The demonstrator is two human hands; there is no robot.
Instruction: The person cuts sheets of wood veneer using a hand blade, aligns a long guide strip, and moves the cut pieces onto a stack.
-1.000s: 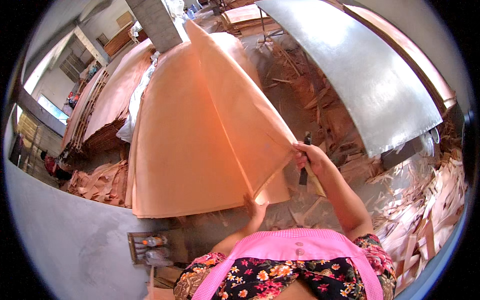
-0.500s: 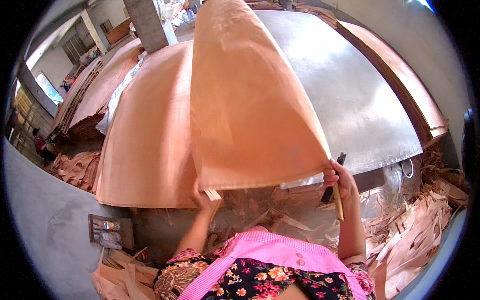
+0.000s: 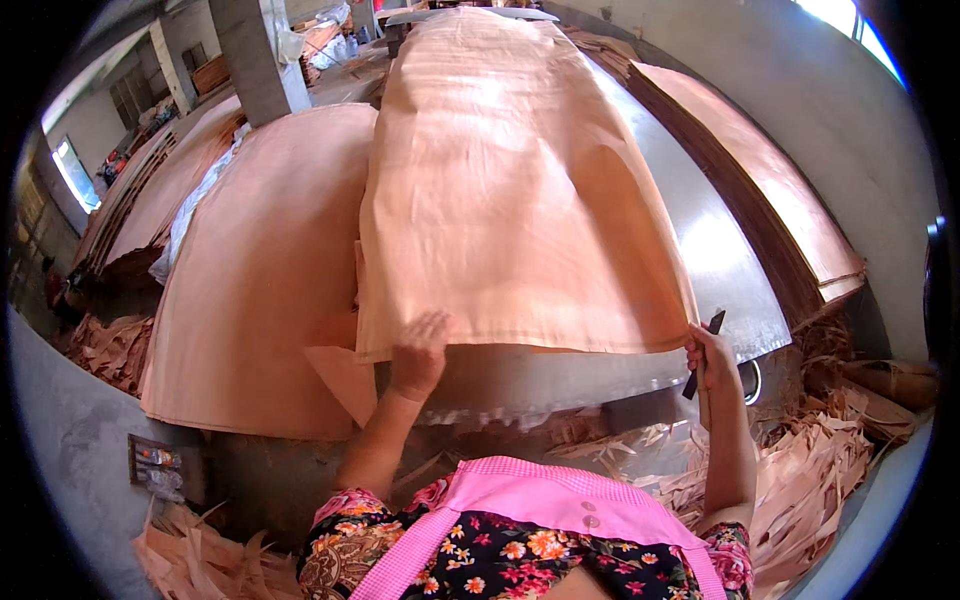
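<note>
A large thin sheet of reddish-tan wood veneer (image 3: pixel 500 220) stretches away from me over a shiny metal-topped table (image 3: pixel 735 270). At its near left edge is my left hand (image 3: pixel 418 355), closed on the sheet with the fingers over the top and the thumb hidden. My right hand (image 3: pixel 712 358) is closed at the near right corner. It also holds a dark, flat, knife-like tool (image 3: pixel 692 384) that sticks out above and below the fist. Along the sheet's right side the veneer bulges up in a fold.
To the left lies a broad stack of veneer (image 3: pixel 250 270), with a loose torn flap (image 3: pixel 343 378) at its near right corner. Another stack (image 3: pixel 745 170) runs along the right wall. Veneer scraps (image 3: pixel 815 490) heap at lower right. A concrete pillar (image 3: pixel 245 60) rises behind.
The sheet has come down from its raised, slanted position and spread wider over the metal top. Both hands have moved right, and my left hand is now higher in view.
</note>
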